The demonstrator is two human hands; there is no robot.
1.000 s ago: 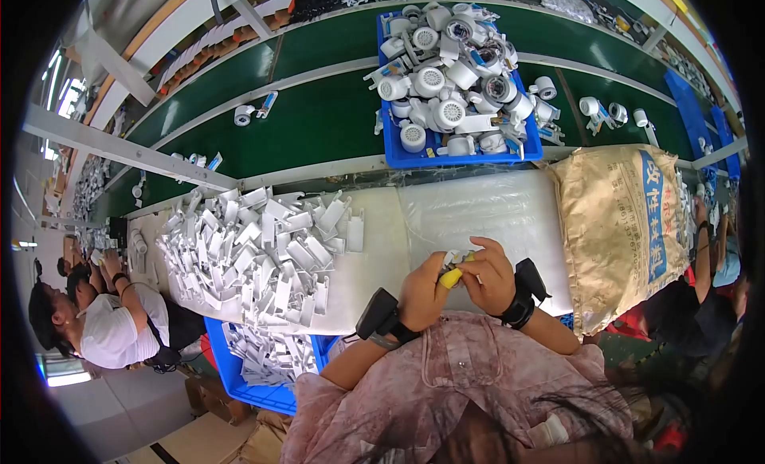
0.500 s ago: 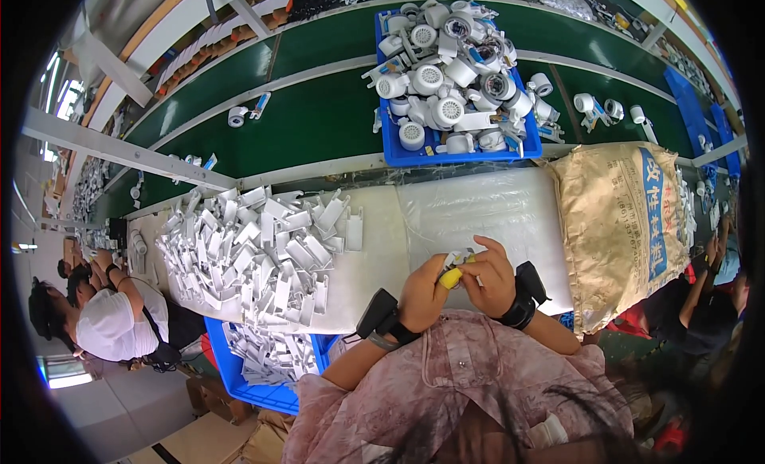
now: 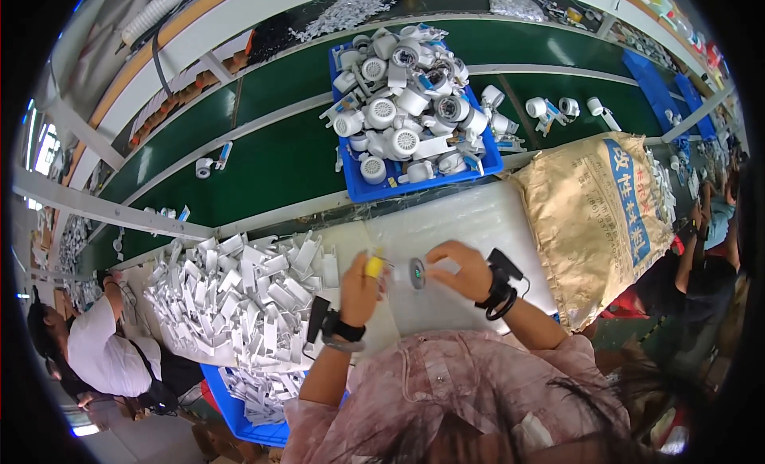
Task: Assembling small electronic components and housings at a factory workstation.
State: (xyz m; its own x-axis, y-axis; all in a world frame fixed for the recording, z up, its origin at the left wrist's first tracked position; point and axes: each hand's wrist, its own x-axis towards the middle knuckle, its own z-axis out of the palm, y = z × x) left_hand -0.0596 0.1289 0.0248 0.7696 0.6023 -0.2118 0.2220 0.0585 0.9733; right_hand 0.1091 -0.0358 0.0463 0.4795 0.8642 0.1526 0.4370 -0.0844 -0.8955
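My left hand (image 3: pixel 361 295) is closed above the table beside the white part pile. A small yellow piece (image 3: pixel 373 266) shows at its fingertips; blur hides whether it is worn on a finger or held. To its right, my right hand (image 3: pixel 466 271) pinches a small round grey part (image 3: pixel 417 274) with a green spot in its middle. The two hands are apart, and the round part hangs between them over the pale table covering (image 3: pixel 438 225). Black straps with dark boxes circle both wrists.
White plastic parts (image 3: pixel 239 292) lie heaped at left, above a blue bin (image 3: pixel 231 408) of similar pieces. A blue crate (image 3: pixel 351 181) of white round assemblies stands on the green conveyor (image 3: pixel 299 171). A brown paper sack (image 3: pixel 586 225) lies at right. Other people work on both sides.
My hands were together around a small part with the yellow piece. They have separated: the left moved left, the right slightly left with the round part now showing. The whole view shifted.
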